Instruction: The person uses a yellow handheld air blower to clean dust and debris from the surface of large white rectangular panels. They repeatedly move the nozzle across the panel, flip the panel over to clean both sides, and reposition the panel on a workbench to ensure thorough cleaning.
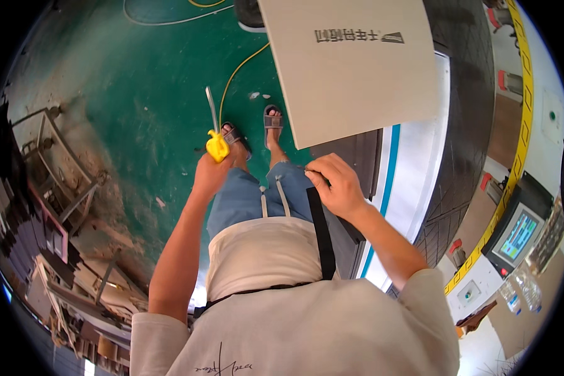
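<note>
My left hand [212,172] is wrapped round the yellow grip of an air blow gun [218,146]. Its thin metal nozzle points away from me over the green floor. A yellow hose [230,81] curves up to the gun. My right hand [336,183] is closed in a pinch in front of my right thigh, just below the near corner of a pale board [357,75]. Whatever may be between those fingertips is too small to make out. The board carries dark printing and stands apart from both hands.
Stacked dark panels [376,153] lie beneath the board, beside a white machine edge [413,182]. On the right are a yellow-marked rail [521,94], a control screen [519,235] and plastic bottles [526,291]. A metal frame cart [69,169] and scrap boards [100,285] fill the left.
</note>
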Available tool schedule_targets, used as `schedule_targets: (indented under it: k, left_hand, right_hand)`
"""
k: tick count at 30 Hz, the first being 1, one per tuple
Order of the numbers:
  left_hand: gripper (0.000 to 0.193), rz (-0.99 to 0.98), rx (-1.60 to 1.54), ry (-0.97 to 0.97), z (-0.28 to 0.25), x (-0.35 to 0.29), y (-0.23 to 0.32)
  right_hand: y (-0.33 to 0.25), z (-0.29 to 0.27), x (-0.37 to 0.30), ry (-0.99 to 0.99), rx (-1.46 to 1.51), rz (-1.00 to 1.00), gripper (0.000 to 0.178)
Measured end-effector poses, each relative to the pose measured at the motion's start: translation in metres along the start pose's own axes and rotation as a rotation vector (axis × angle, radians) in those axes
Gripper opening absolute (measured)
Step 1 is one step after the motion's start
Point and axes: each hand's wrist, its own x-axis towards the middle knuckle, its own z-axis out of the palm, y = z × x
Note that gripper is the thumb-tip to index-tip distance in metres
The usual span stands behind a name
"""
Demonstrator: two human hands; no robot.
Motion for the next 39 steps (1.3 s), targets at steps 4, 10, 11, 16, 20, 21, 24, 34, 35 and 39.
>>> schedule_targets:
  k: [4,10,11,16,20,21,24,34,35,39]
  left_hand:
    - [0.042,0.224,-0.205,-0.189,0.035,-0.015,0.105]
    - [0.036,0.207,-0.013,-0.27,0.065,-0.023,0.145]
    - [0.036,0.2,-0.094,-0.291,0.065,-0.021,0.14]
    - [0.025,0.256,-0.131,-0.25,0.066,-0.018,0.15]
    - [0.029,0.127,-0.058,-0.039,0.052,0.009,0.184]
    - [0.03,0.144,-0.043,0.0,0.052,0.015,0.192]
    - [0.03,0.164,0.028,0.049,0.049,0.029,0.205]
    - [0.033,0.165,0.014,-0.003,0.055,0.022,0.22]
    - [0.034,0.163,0.002,-0.001,0.055,0.021,0.222]
    - [0.035,0.155,0.031,-0.005,0.052,0.022,0.219]
  right_hand:
    - [-0.01,-0.003,-0.024,0.2,0.184,0.393,0.014]
    - [0.075,-0.085,-0.033,0.559,0.042,0.45,0.026]
    - [0.101,-0.106,-0.032,0.653,0.046,0.488,0.029]
    - [0.197,-0.218,-0.029,0.763,-0.376,0.427,0.024]
    - [0.197,-0.239,-0.011,0.604,-0.36,0.253,0.014]
    - [0.2,-0.241,-0.009,0.597,-0.41,0.203,0.015]
    - [0.204,-0.242,-0.003,0.58,-0.516,0.109,0.014]
    - [0.142,-0.158,0.009,0.59,-0.427,0.234,0.008]
    - [0.123,-0.134,0.012,0.583,-0.425,0.184,0.005]
    - [0.097,-0.112,0.014,0.498,-0.255,0.157,0.008]
